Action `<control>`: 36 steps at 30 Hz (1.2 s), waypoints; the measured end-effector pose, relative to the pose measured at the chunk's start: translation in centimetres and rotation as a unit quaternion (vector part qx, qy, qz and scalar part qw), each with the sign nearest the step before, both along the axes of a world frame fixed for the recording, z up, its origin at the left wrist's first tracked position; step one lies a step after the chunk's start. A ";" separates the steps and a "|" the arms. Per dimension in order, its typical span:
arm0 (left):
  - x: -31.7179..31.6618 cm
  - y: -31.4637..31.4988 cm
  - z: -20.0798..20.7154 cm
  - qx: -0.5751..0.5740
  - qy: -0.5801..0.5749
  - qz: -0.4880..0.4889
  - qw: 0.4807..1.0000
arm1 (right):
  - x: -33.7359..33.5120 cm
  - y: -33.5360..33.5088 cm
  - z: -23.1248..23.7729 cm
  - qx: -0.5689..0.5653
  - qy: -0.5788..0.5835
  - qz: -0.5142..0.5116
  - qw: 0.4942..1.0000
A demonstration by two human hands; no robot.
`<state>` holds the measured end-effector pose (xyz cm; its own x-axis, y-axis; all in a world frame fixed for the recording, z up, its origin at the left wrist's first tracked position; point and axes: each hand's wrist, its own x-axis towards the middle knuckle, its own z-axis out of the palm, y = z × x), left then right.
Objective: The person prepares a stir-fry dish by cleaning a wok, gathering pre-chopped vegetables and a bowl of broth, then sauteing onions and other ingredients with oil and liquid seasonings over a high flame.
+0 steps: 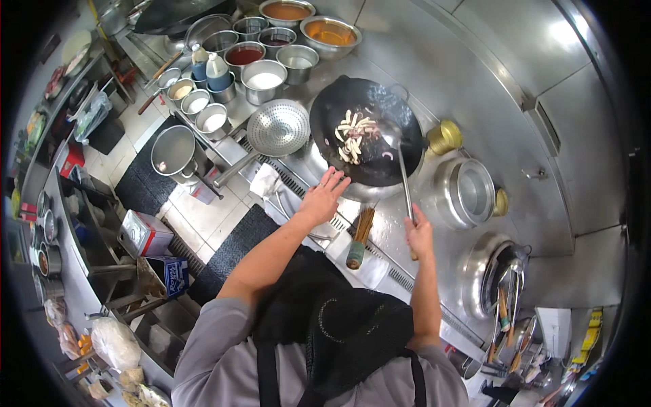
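Note:
A black wok (407, 125) sits on the steel range, with pale strips of food (354, 134) and a few pinkish slices in it. My right hand (419, 234) is wrapped round the handle of a long metal ladle (405, 178), whose bowl rests inside the wok, right beside the food. At the wok's near left rim is my left hand (327, 197), fingers stretched out and holding nothing. Whether its fingertips touch the rim I cannot tell. Between my two hands lies a bamboo wok brush (361, 237), and a folded white cloth (265, 180) is left of my left hand.
A perforated strainer (279, 127) lies left of the wok. Several steel pots of sauces and powders, such as a white-filled pot (264, 79), stand behind it. To the right are a lidded steel pot (472, 192) and a brass-coloured can (445, 136). A grey pot (174, 150) stands far left.

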<state>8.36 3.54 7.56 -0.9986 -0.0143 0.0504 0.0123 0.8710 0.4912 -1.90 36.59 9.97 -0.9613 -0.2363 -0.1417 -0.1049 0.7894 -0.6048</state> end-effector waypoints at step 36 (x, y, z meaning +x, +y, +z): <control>0.0 1.0 -0.2 0.011 0.001 0.010 1.000 | -1.1 -6.4 -2.1 -0.050 0.100 -0.034 0.993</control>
